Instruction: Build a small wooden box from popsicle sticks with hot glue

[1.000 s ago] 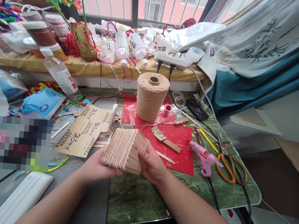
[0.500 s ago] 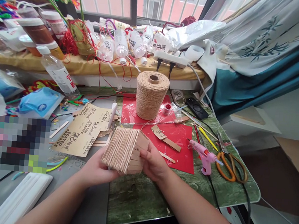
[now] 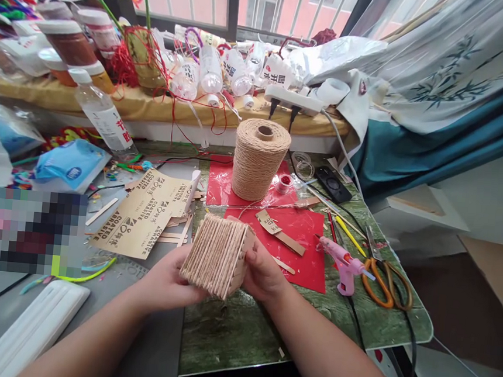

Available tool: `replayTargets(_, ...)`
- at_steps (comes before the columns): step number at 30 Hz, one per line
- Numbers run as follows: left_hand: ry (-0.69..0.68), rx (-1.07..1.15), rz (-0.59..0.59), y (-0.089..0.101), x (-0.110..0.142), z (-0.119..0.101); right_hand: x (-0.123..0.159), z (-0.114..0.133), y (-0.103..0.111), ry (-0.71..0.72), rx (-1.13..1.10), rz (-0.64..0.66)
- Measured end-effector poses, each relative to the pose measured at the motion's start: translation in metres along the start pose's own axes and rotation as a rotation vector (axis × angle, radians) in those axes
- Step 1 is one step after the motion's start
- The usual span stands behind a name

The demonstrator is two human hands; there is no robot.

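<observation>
Between my two hands I hold a small box of wooden craft sticks (image 3: 215, 256), its near face wrapped in rows of twine. My left hand (image 3: 172, 281) grips its left side and underside, fingers partly hidden behind it. On the right edge, my right hand (image 3: 265, 275) is closed with the thumb on the stick ends. Just behind the box stands a big spool of jute twine (image 3: 260, 164), with a strand running down toward the box. Under the spool and to its right lie red sheets (image 3: 310, 270) with a sandpaper scrap (image 3: 268, 222) and a loose craft stick (image 3: 284, 266).
To the right are a pink glue gun (image 3: 340, 264), orange-handled scissors (image 3: 386, 282), a yellow pen (image 3: 351, 235) and a black phone-like device (image 3: 332, 184). Sandpaper sheets (image 3: 143, 214) lie left. A water bottle (image 3: 103, 114) leans behind them. A power strip (image 3: 294, 100) sits on the sill.
The box has turned and tipped slightly in my hands, showing more of its twine-wrapped face and less of its right side. Both hands keep their hold. The view has shifted a little.
</observation>
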State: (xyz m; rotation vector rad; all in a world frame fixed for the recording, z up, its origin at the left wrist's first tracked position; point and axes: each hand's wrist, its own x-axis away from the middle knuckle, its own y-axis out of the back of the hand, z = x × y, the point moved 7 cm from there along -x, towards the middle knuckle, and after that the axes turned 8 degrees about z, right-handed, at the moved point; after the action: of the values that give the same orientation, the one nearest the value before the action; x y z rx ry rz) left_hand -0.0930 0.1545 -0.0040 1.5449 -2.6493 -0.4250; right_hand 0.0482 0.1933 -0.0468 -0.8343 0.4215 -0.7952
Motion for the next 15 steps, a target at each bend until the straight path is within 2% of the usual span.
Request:
replayTargets(3, -0.02, -0.024, -0.008, -0.001, 0.0, 0.0, -0.001, -0.001, -0.001, -0.017, 0.03, 0.001)
replayTargets(6, -0.012, 0.005, -0.11, 0.005, 0.001, 0.003, -0.003, -0.004, -0.003, -0.048, 0.062, 0.03)
replayTargets(8, -0.007, 0.028, -0.135, 0.008, 0.001, 0.004, -0.003, -0.005, -0.003, -0.049, 0.069, 0.047)
replayTargets(12, -0.04, -0.02, -0.069, 0.008, 0.0, -0.002, -0.002, -0.004, -0.005, -0.024, 0.073, 0.071)
replayTargets(15, -0.024, -0.037, -0.061, 0.008, 0.0, -0.002, -0.001, -0.004, -0.006, -0.021, 0.073, 0.077)
